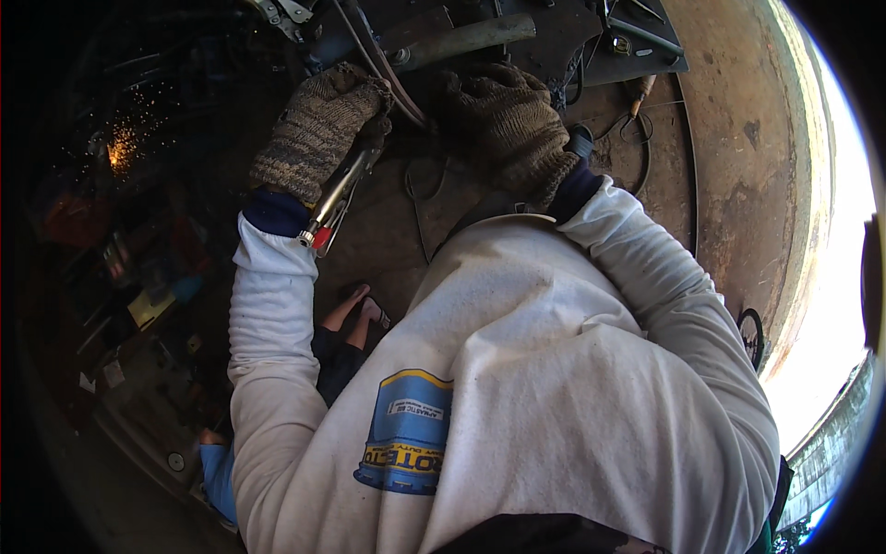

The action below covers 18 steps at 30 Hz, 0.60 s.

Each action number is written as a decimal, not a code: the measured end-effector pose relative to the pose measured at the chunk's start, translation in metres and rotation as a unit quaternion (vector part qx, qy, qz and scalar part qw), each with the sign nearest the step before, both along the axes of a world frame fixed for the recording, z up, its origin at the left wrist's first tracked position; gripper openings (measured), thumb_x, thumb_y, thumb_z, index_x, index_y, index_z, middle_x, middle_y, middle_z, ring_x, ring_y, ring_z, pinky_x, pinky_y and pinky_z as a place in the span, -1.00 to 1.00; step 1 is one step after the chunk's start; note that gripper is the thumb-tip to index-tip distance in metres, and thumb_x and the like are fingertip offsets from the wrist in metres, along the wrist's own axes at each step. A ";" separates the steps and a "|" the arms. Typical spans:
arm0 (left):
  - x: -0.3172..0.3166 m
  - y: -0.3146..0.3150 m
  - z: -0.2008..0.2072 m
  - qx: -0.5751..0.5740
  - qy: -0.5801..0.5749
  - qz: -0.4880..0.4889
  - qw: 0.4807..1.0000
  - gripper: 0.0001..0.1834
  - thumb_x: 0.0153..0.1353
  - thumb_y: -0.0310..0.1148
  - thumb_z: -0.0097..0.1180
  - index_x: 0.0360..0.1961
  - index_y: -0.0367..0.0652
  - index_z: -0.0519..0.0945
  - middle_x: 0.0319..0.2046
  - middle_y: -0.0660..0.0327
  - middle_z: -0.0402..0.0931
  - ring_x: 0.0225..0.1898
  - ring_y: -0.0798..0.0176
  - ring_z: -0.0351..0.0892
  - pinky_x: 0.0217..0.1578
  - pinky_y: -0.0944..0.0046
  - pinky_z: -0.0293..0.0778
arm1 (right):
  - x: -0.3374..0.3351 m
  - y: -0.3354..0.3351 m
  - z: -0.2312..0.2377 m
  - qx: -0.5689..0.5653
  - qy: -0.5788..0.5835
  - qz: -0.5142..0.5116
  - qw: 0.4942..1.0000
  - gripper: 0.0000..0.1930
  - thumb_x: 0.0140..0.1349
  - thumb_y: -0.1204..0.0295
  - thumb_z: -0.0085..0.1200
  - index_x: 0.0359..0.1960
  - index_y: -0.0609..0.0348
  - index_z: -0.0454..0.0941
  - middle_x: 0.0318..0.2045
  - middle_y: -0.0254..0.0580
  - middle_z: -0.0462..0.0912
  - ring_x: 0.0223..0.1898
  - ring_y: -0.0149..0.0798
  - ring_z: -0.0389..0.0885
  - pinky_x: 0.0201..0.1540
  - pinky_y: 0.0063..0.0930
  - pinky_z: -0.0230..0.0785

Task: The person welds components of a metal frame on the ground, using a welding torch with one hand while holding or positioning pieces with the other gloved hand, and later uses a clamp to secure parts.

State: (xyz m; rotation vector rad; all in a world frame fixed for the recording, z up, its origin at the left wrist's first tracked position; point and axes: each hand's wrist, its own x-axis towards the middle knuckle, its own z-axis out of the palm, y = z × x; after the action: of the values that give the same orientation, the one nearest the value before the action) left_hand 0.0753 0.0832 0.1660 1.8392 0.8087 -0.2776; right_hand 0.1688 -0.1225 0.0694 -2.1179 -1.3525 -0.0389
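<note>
I see my left hand (318, 129), in a knitted work glove, with its fingers clamped on the handles of locking pliers (337, 198); the red-tipped release lever points back toward my white sleeve (268, 305); the plier jaws are hidden under the glove. My right hand (503, 120), gloved too, rests curled on dark metal parts at the far edge of the rusty steel bench (738, 138); whether its fingers grip anything, I cannot tell. A grey pipe (466, 39) lies just beyond both hands; sparks (120, 148) fly at far left.

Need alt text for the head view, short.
Left gloved hand grips locking pliers; right gloved hand rests on a dark metal workpiece. Sparks fly at far left.
</note>
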 end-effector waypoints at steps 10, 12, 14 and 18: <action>-0.002 0.007 0.001 0.110 0.035 -0.087 0.989 -0.74 0.40 -0.15 0.09 -0.15 -0.09 0.67 -0.38 0.25 0.67 -0.34 0.28 0.67 -0.24 0.21 0.54 | 0.038 -0.122 -0.030 0.023 0.099 -0.150 0.984 -0.54 0.15 0.38 0.30 0.14 0.06 0.61 -0.07 -0.12 0.73 0.03 -0.02 0.66 0.12 -0.18 0.50; -0.002 0.006 0.005 0.153 0.022 -0.127 0.980 -0.74 0.40 -0.16 0.09 -0.15 -0.10 0.67 -0.37 0.24 0.67 -0.34 0.27 0.67 -0.24 0.21 0.54 | 0.034 -0.134 -0.036 0.011 0.133 -0.169 0.977 -0.53 0.16 0.43 0.31 0.16 0.05 0.61 -0.04 -0.11 0.73 0.05 -0.04 0.66 0.14 -0.20 0.49; 0.000 0.004 0.009 0.191 -0.004 -0.161 0.968 -0.73 0.40 -0.15 0.09 -0.15 -0.09 0.67 -0.36 0.23 0.67 -0.33 0.26 0.67 -0.24 0.20 0.54 | 0.034 -0.138 -0.039 -0.006 0.134 -0.179 0.975 -0.52 0.17 0.44 0.31 0.17 0.04 0.60 -0.08 -0.14 0.74 0.04 -0.06 0.67 0.13 -0.21 0.49; 0.003 -0.003 0.018 0.133 0.030 -0.105 0.985 -0.76 0.39 -0.21 0.10 -0.11 -0.13 0.67 -0.32 0.24 0.66 -0.31 0.31 0.65 -0.23 0.24 0.53 | 0.033 -0.132 -0.031 -0.049 0.107 -0.159 0.980 -0.54 0.17 0.42 0.29 0.16 0.03 0.61 -0.10 -0.16 0.75 0.00 -0.05 0.68 0.10 -0.20 0.50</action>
State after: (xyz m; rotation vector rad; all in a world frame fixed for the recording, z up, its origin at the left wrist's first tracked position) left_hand 0.0784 0.0799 0.1838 2.1828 0.7200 -0.3758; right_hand 0.2022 -0.2549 0.0385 -2.3273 -0.9007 0.1254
